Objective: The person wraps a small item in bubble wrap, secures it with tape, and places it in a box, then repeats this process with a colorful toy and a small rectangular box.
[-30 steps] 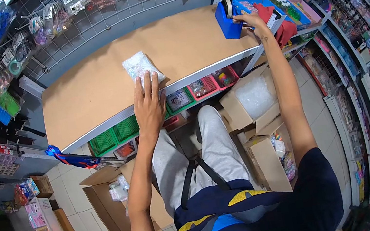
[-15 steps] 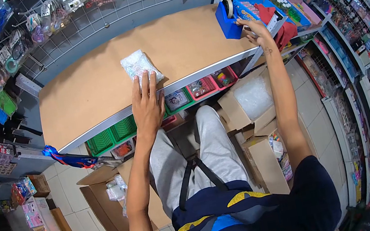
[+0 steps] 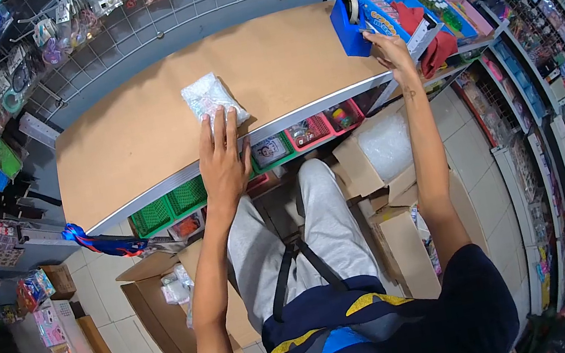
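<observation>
Steadying of a white packet (image 3: 207, 96) near the front edge of the counter (image 3: 132, 139).
The packet, judged light, soft and slippery, is being touched by the left hand (image 3: 223, 173), fingers slightly spread; side edges are being favoured for gripping. The right hand (image 3: 395, 54) is being held loosely open beside the blue tape dispenser (image 3: 350, 36), contact being unclear.
</observation>
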A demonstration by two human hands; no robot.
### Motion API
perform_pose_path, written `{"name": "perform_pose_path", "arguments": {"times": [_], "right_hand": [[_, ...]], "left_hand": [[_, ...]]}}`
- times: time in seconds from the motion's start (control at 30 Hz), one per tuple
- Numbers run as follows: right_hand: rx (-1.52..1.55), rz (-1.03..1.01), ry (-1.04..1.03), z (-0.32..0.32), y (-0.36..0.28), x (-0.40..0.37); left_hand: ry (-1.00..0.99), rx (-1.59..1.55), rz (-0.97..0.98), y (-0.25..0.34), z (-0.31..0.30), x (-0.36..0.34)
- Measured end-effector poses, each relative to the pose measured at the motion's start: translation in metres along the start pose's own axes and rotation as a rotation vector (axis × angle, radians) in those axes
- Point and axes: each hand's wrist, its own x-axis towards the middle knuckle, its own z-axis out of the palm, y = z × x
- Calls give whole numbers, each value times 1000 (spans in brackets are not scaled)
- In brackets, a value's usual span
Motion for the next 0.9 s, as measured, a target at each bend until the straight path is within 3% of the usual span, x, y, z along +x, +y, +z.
{"name": "perform_pose_path", "arguments": {"times": [0.53,0.6,0.67,0.7,0.77,0.9], "right_hand": [[108,-230,232,19,35,16],[-178,-376,394,16,54,36],[-261,-465,422,12,63,37],[-196,-486,370,11,63,29],[112,-317,192,5,52,13],[209,-286,249,-3,49,-5]], "left_hand": [[29,-27,-14,1,3,0],[26,-29,-22,1,4,0],[19,-36,-27,3,3,-1],[18,-39,-27,3,3,-1],[18,-40,-28,3,2,-1],[9,-41,-28,3,0,1]]}}
